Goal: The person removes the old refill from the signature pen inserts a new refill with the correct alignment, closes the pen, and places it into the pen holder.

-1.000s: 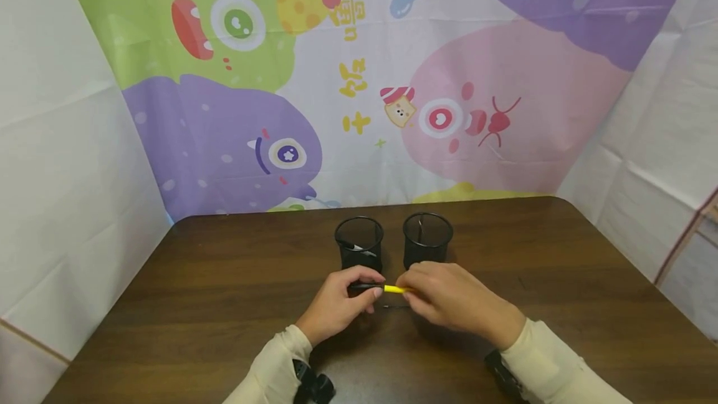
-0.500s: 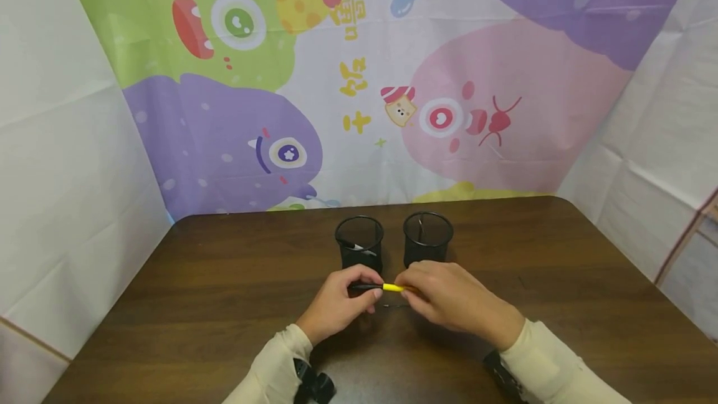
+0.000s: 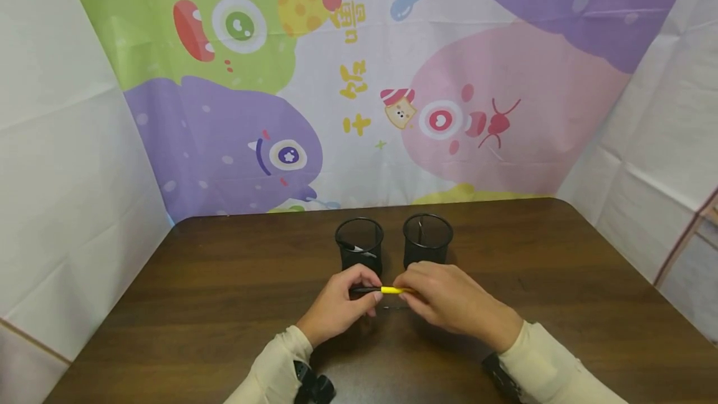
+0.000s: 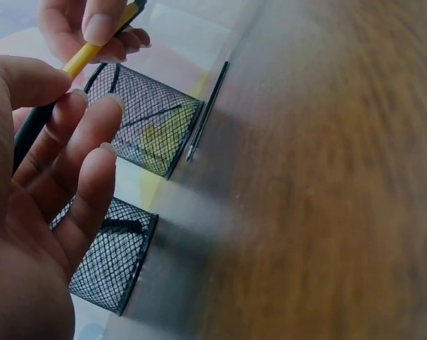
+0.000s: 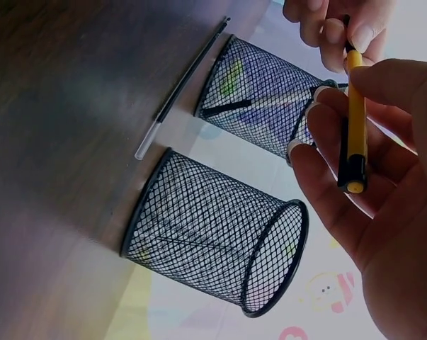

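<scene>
My left hand (image 3: 339, 305) and right hand (image 3: 455, 298) hold one pen between them, level above the table. The left thumb and fingers pinch its black front section (image 4: 35, 131). On the yellow barrel (image 5: 356, 120), with a black clip and end, my right thumb and fingers have their grip. In the head view, the fingers hide both ends of the pen. Below the hands a thin pen refill (image 4: 210, 106) lies on the table, black for much of its length and clear toward one end in the right wrist view.
Two black mesh cups stand behind the hands. The left cup (image 3: 360, 260) contains a black-and-white pen (image 3: 354, 247); the right cup (image 3: 426, 255) contains a thin dark rod (image 5: 199, 244). A cartoon-printed cloth (image 3: 359, 161) hangs behind the brown table (image 3: 241, 292).
Both hands keep their grip on the pen in nearly the same place. The right hand has shifted very slightly to the left.
</scene>
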Demonstrator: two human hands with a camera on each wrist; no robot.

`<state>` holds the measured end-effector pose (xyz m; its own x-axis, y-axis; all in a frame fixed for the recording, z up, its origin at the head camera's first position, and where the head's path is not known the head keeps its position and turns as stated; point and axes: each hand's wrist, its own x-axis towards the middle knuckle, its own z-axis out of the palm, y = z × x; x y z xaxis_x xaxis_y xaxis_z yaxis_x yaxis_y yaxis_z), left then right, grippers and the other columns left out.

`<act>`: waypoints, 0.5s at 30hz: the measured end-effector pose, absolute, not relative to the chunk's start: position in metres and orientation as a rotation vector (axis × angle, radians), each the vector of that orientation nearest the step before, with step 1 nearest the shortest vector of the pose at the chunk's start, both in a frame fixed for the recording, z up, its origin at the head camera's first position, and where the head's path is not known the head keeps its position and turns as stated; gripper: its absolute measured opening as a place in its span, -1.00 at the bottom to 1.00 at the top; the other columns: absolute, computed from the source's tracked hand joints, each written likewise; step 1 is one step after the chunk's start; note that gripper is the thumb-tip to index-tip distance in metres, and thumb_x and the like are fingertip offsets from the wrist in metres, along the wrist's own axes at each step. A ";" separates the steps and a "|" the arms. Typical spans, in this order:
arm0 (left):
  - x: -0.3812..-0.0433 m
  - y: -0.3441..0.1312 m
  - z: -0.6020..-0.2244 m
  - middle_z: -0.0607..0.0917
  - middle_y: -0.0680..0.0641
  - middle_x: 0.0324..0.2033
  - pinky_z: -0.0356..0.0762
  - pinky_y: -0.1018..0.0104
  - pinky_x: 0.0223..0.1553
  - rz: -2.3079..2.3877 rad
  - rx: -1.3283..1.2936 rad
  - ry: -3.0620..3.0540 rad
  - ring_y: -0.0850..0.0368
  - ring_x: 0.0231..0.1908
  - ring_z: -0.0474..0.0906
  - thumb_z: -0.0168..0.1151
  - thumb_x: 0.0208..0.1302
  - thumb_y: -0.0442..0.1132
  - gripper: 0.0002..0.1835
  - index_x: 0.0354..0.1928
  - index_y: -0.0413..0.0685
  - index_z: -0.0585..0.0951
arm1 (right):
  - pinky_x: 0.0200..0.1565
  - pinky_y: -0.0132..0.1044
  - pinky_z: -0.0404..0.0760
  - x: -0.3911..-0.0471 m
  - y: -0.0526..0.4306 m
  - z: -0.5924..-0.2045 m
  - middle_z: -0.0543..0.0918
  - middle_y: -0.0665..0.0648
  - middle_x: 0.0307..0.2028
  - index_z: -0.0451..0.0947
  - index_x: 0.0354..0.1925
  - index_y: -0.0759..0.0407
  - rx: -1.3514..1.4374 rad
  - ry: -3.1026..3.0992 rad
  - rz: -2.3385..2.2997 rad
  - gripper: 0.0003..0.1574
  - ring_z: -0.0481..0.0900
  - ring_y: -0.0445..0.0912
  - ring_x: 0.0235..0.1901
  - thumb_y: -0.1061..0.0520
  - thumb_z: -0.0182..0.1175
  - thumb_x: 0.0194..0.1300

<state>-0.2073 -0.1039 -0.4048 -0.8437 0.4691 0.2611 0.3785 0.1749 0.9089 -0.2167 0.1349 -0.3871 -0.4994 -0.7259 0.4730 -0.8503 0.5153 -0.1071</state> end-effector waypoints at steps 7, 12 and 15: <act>-0.208 -0.104 -0.407 0.66 -0.10 -0.34 0.62 0.28 -0.30 1.765 0.864 2.373 -0.01 -0.44 0.66 0.29 0.34 -0.43 -0.85 -0.10 -0.23 0.56 | -0.46 -0.48 0.43 -0.218 0.136 -0.389 0.51 -0.18 -0.38 0.65 -0.21 0.04 1.293 -2.360 0.461 -0.88 0.36 -0.35 -0.47 0.15 0.38 0.27; -0.209 -0.104 -0.409 0.71 -0.06 -0.33 0.62 0.30 -0.33 1.764 0.872 2.396 0.04 -0.46 0.66 0.32 0.32 -0.41 -0.85 -0.11 -0.18 0.58 | -0.45 -0.49 0.44 -0.219 0.137 -0.390 0.51 -0.17 -0.37 0.65 -0.20 0.04 1.301 -2.339 0.486 -0.94 0.36 -0.36 -0.47 0.14 0.33 0.34; -0.209 -0.104 -0.409 0.72 -0.02 -0.32 0.63 0.29 -0.33 1.765 0.861 2.419 0.10 -0.45 0.65 0.33 0.31 -0.40 -0.85 -0.12 -0.15 0.60 | -0.42 -0.46 0.47 -0.219 0.137 -0.391 0.50 -0.18 -0.38 0.66 -0.18 0.05 1.294 -2.360 0.499 -0.95 0.36 -0.35 -0.47 0.13 0.29 0.38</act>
